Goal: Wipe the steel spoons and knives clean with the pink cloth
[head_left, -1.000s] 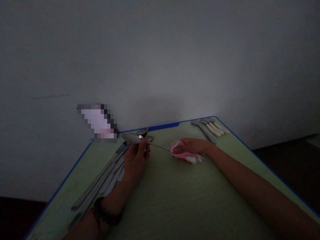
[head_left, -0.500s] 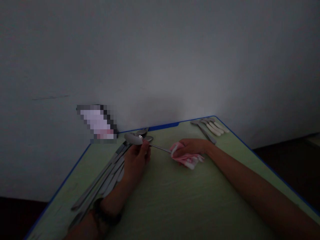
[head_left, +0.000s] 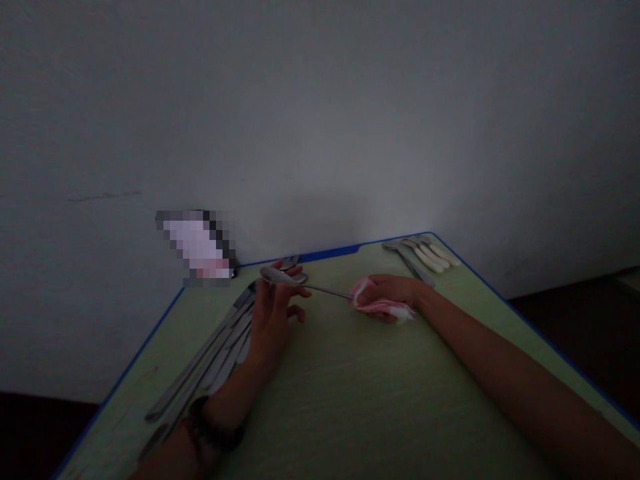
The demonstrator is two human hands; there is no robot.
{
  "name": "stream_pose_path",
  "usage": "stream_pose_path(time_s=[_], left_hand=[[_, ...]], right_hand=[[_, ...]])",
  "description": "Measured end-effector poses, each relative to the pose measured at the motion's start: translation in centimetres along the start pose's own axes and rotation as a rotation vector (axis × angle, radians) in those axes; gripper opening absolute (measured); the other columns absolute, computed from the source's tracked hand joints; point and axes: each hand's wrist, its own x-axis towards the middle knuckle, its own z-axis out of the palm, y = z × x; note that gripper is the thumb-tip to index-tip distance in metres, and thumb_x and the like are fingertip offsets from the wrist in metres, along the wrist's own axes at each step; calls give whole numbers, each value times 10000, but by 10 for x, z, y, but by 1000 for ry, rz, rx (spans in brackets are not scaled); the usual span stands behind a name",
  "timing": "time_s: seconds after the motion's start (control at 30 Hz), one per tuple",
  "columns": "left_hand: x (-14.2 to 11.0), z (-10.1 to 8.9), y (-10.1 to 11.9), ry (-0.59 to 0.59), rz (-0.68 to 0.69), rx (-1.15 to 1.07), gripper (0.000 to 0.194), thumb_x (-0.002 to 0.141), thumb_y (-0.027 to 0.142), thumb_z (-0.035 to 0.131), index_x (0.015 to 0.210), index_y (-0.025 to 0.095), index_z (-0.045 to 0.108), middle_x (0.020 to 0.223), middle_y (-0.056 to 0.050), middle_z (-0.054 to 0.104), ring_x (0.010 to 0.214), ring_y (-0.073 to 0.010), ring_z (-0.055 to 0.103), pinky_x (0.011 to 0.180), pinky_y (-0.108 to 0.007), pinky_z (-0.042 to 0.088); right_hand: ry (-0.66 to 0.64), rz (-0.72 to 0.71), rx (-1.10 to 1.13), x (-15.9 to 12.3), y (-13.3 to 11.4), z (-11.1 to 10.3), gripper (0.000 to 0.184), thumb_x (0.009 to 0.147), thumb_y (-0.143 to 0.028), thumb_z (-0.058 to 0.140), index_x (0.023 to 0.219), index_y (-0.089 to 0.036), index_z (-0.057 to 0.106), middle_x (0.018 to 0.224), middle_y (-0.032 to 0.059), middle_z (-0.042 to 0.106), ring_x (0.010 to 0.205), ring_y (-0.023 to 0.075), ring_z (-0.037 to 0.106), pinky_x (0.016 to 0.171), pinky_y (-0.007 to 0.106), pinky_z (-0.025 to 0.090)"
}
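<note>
A metal spoon (head_left: pixel 281 277) is held up slantwise above the table, its bowl to the left. My left hand (head_left: pixel 270 327), wearing a dark bracelet, is at the bowl with its fingers spread and loosely touching it; no firm grip shows. My right hand (head_left: pixel 393 288) is closed round the end of the spoon's handle through a pink and white cloth (head_left: pixel 383 305). The cloth hides the handle's end. Beside and beneath my left arm lie several long metal utensils (head_left: pixel 200 367), some with spoon bowls at the far end.
At the table's far right corner lie a metal utensil (head_left: pixel 407 263) and several white-handled pieces of cutlery (head_left: pixel 433 257). A blurred-out phone-like object (head_left: pixel 195 243) leans on the wall (head_left: pixel 320 133) at the far left. The green table (head_left: pixel 350 400) has a blue edge.
My left fingers have loosened from a pinch near the spoon's neck and spread apart. The spoon has turned and shifted slightly right, together with my right hand and the cloth.
</note>
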Motion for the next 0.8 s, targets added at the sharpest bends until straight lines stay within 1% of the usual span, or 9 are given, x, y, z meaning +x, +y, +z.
stream_pose_path(time_s=[0.07, 0.13, 0.23, 0.33, 0.43, 0.53, 0.7, 0.8], left_hand=[[0, -2, -2, 16, 24, -23, 492, 868, 490, 495, 1303, 287, 386, 1261, -119, 537, 754, -156, 633, 411, -180, 473], [0, -3, -4, 44, 39, -16, 431, 873, 480, 493, 1253, 286, 428, 1225, -99, 554, 729, -142, 629, 403, -171, 460], [2, -3, -3, 85, 33, 38, 317, 857, 461, 524, 1074, 230, 504, 1066, -60, 598, 642, -104, 596, 384, -146, 423], [3, 0, 0, 100, 3, 103, 285, 827, 440, 568, 971, 199, 516, 907, -22, 596, 560, -80, 548, 361, -134, 382], [-1, 4, 3, 48, -27, 165, 288, 790, 409, 617, 951, 187, 525, 865, -18, 614, 530, -77, 533, 365, -142, 370], [-5, 8, 4, -23, -46, 260, 314, 754, 383, 657, 963, 181, 540, 860, -28, 651, 567, -91, 565, 425, -164, 410], [-5, 9, 4, -43, -65, 547, 379, 751, 415, 644, 1040, 176, 593, 801, -36, 691, 708, -164, 644, 582, -246, 482], [-5, 7, 3, -115, -89, 657, 375, 765, 451, 612, 1010, 167, 625, 752, -42, 706, 707, -192, 661, 616, -285, 490]], right_hand=[[-46, 16, -13, 1, -1, -1, 215, 654, -305, 682, 759, -141, 591, 527, -37, 588, 384, 76, 508, 335, 156, 379], [-86, 23, -29, 3, -2, -2, 200, 673, -295, 665, 770, -139, 585, 540, -36, 593, 396, 71, 517, 345, 147, 385], [-115, 33, -67, 4, -3, -1, 180, 702, -284, 646, 774, -135, 576, 548, -34, 597, 406, 68, 524, 372, 149, 408], [-133, 31, -94, 3, -3, -1, 178, 727, -298, 630, 762, -134, 571, 548, -33, 600, 377, 60, 499, 361, 150, 389], [-143, 20, -124, 3, -3, -1, 192, 744, -317, 618, 721, -133, 567, 547, -29, 600, 363, 55, 478, 353, 151, 370], [-128, 26, -157, 4, -2, 0, 213, 742, -335, 626, 707, -133, 571, 549, -31, 594, 375, 61, 484, 368, 162, 384], [-100, 45, -217, 5, -2, 1, 258, 746, -386, 616, 705, -133, 585, 562, -22, 592, 418, 64, 497, 405, 167, 376], [-60, 73, -330, 6, -5, 3, 312, 740, -443, 612, 699, -134, 592, 542, -21, 580, 407, 66, 474, 404, 177, 343]])
